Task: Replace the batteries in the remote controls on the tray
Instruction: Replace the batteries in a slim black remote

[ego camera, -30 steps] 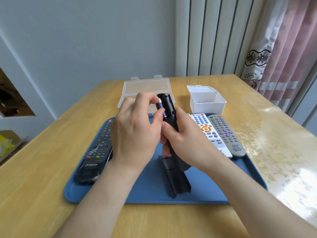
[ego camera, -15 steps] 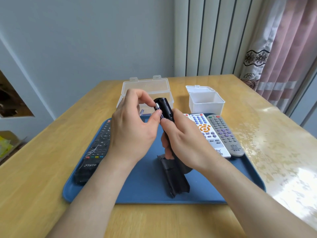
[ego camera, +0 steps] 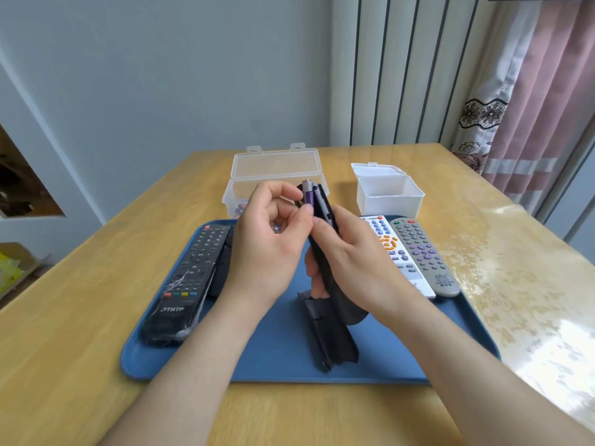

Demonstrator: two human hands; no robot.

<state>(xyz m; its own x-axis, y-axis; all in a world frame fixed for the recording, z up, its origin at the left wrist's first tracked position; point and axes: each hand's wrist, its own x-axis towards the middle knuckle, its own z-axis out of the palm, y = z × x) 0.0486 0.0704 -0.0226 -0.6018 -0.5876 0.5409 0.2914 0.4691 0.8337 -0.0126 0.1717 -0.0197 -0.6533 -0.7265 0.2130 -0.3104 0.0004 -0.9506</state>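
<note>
Since half a second ago, the battery has come further up out of the held remote. Its purple sleeve shows now, where before you saw only the metal tip. Your left grip pinches it between thumb and forefinger at the remote's upper end. Your right grip wraps the remote's middle and holds it upright over the blue tray.

Your right palm hides the remote's lower half, and you cannot see the open compartment clearly. A dark cover lies flat on the tray beneath that hand, its top edge covered by your fingers. Your left wrist hides part of a second dark shape beside the black remote, which wears crinkled clear film. The small things inside the clear box are too blurred to name.

A white remote and a grey remote, both long with rounded buttons, lie side by side at the tray's right. A white box stands open on the glossy wooden desk.
</note>
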